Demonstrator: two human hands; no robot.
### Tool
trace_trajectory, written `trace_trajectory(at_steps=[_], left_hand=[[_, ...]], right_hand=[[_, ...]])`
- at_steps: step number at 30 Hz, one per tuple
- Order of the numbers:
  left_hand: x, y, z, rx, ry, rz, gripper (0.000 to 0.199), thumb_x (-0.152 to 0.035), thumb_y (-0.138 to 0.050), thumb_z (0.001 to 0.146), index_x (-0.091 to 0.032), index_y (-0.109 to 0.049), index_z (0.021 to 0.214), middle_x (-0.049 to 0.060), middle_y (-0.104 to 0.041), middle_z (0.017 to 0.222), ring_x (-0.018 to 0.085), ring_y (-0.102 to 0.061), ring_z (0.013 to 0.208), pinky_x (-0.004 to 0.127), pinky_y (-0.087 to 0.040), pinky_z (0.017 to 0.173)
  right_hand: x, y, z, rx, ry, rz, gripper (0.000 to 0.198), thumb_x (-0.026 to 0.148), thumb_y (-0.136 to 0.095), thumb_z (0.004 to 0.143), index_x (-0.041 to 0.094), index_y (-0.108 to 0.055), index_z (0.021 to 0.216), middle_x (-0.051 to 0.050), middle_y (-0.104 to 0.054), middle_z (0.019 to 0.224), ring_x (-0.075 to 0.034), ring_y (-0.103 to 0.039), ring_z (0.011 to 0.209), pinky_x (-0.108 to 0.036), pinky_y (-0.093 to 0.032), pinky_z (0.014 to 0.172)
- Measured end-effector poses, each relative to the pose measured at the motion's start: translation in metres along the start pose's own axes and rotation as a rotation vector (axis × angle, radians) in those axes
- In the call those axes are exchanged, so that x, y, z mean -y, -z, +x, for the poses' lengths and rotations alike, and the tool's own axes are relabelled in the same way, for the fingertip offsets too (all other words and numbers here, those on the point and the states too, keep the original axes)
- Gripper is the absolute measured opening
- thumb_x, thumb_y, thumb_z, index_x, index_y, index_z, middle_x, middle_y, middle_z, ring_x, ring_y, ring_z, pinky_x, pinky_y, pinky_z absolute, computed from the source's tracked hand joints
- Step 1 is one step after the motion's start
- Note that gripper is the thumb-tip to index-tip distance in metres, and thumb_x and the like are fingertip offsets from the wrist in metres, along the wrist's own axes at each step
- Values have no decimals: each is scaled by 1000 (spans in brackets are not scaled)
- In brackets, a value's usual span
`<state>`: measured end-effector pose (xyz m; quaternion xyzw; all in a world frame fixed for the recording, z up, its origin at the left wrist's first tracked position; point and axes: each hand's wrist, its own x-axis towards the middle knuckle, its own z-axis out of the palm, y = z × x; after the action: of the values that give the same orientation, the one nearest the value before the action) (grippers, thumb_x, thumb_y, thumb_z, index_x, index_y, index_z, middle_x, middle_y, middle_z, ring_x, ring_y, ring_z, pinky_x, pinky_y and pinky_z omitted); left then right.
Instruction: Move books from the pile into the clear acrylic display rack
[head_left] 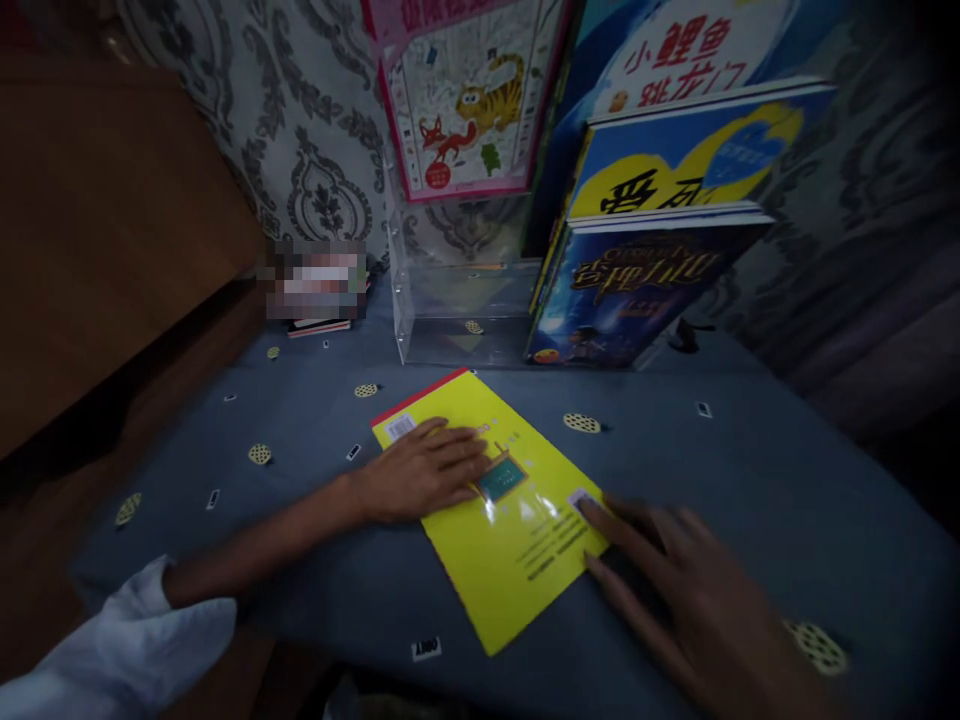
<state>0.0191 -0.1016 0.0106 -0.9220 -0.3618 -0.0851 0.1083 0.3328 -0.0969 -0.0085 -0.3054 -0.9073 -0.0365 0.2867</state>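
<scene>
A yellow book (480, 590) with a red strip along its far edge lies at an angle on the cloth-covered table. Its upward side carries a small green chalkboard picture, lines of print and a white label. My left hand (424, 470) rests flat on the far left part of this book, fingers stretched out. At the book's right corner is my right hand (675, 580), slightly blurred. Its forefinger reaches over the corner and the thumb tip is at the near edge, with a gap between them. Whether it grips the corner is hard to see.
Behind stands a clear plastic rack (409, 340) holding a pink-framed book (469, 110). Several upright books, with a dark blue book (637, 290) in front, fill its right side. A small pile (319, 290), partly blurred out, lies left. A brown wooden panel (112, 240) borders the table (300, 560).
</scene>
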Motion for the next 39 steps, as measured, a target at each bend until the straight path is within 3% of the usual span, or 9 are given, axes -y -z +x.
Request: trace_trajectory(at_steps=[5, 9, 11, 14, 21, 24, 29, 34, 39], left_hand=[[42, 0, -4, -12, 111, 106, 38, -34, -34, 107, -15, -63, 121, 12, -70, 124, 22, -62, 119, 39, -48, 100], [53, 1, 3, 73, 245, 152, 32, -29, -37, 106, -15, -65, 111, 12, -69, 120, 23, -63, 111, 37, -49, 94], [55, 1, 4, 111, 334, 160, 29, -29, -40, 105, -16, -65, 108, 10, -69, 117, 22, -63, 109, 36, -49, 91], [57, 1, 3, 118, 476, 143, 27, -29, -40, 105, -17, -64, 108, 9, -69, 114, 21, -61, 107, 34, -50, 89], [55, 1, -1, 82, 641, 57, 24, -25, -41, 103, -20, -62, 113, 8, -68, 117, 22, -64, 108, 35, -50, 89], [53, -2, -2, 38, 689, 38, 24, -20, -44, 101, -20, -59, 120, 8, -66, 128, 23, -61, 121, 37, -49, 95], [52, -4, -2, 8, 707, 19, 26, -16, -43, 100, -19, -57, 121, 10, -65, 132, 25, -60, 125, 41, -49, 97], [54, -6, -2, -19, 721, 15, 20, -16, -44, 99, -17, -58, 114, 13, -68, 121, 25, -67, 112, 41, -53, 95], [55, -9, -3, -60, 706, 7, 21, -16, -44, 98, -18, -58, 113, 11, -70, 118, 23, -67, 112, 39, -54, 97]], right_hand=[[37, 8, -10, 44, 49, 90, 45, 31, -43, 101, 27, -48, 145, -11, -71, 107, -25, -70, 91, -37, -61, 71], [43, -8, -6, -15, 53, 199, 54, 22, -43, 99, 34, -40, 152, -9, -73, 106, -26, -72, 89, -38, -64, 68], [43, -14, -4, 32, 32, 223, 57, 20, -43, 98, 35, -39, 152, -9, -73, 110, -27, -72, 94, -40, -65, 72], [44, -11, 3, 90, 15, 246, 52, 21, -44, 98, 35, -46, 148, -9, -72, 114, -27, -72, 100, -42, -65, 77], [25, 1, 57, 67, 35, 329, 26, 27, -48, 98, 28, -69, 113, -6, -76, 89, -23, -73, 76, -34, -63, 64], [16, -17, 91, 94, 30, 320, 31, 26, -41, 101, 23, -70, 112, -10, -76, 96, -25, -74, 85, -39, -63, 72], [17, -76, 153, 242, 32, 397, 44, 27, -38, 100, 15, -54, 139, -17, -63, 137, -30, -59, 128, -54, -49, 107], [20, -130, 195, 253, 120, 457, 51, 23, -36, 98, 13, -44, 147, -19, -52, 148, -29, -49, 139, -54, -42, 113], [16, -142, 201, 258, 118, 421, 49, 24, -36, 99, 16, -46, 147, -16, -53, 148, -27, -48, 139, -54, -40, 115]])
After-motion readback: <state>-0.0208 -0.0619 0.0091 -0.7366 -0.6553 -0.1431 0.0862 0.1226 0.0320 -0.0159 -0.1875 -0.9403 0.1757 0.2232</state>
